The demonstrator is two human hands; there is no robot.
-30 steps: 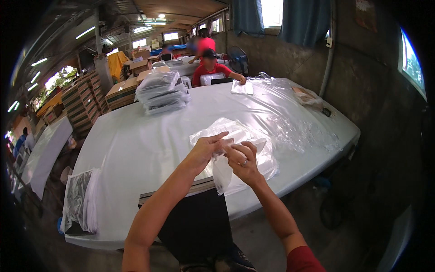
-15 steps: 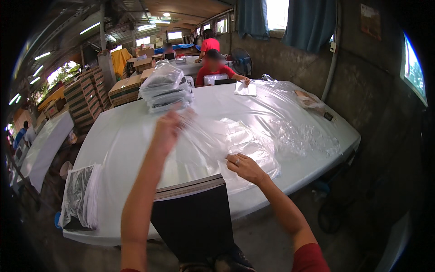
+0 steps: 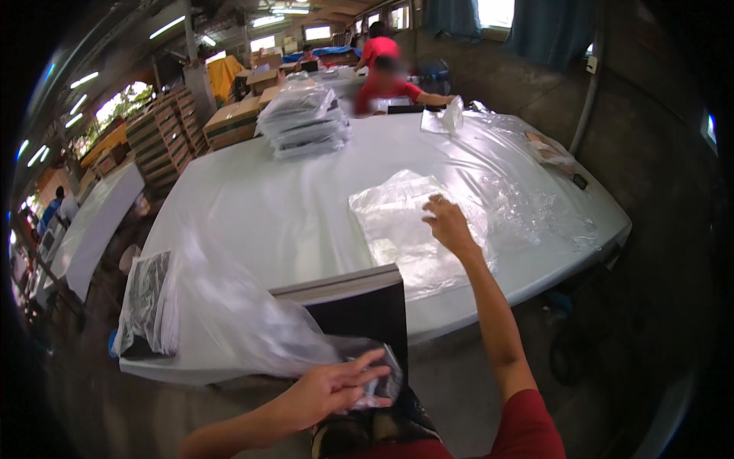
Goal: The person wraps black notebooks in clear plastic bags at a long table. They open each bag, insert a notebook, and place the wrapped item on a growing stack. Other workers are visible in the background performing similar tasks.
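My left hand (image 3: 336, 389) is low in front of my lap, its fingers closed on the bunched end of a clear plastic bag (image 3: 237, 317). The rest of the bag streams out to the left, blurred by motion. Behind that hand, a thick block with a black cover and pale page edges (image 3: 367, 314) stands upright against the table's near edge, partly hidden by the bag. My right hand (image 3: 451, 223) hovers over or touches a pile of flat clear bags (image 3: 386, 218), fingers loosely bent and apart, with nothing visible in them.
Wrapped packs are stacked (image 3: 302, 122) at the table's (image 3: 229, 183) far left; another wrapped bundle (image 3: 149, 298) lies at its near left corner. Crumpled film (image 3: 535, 210) lies right. A person in red (image 3: 367, 96) handles a clear bag across the table. Cartons (image 3: 233, 122) stand behind.
My left hand has swung from above the table down to my lap, drawing a bag along. My right hand has moved up over the bag pile. The whole view has shifted.
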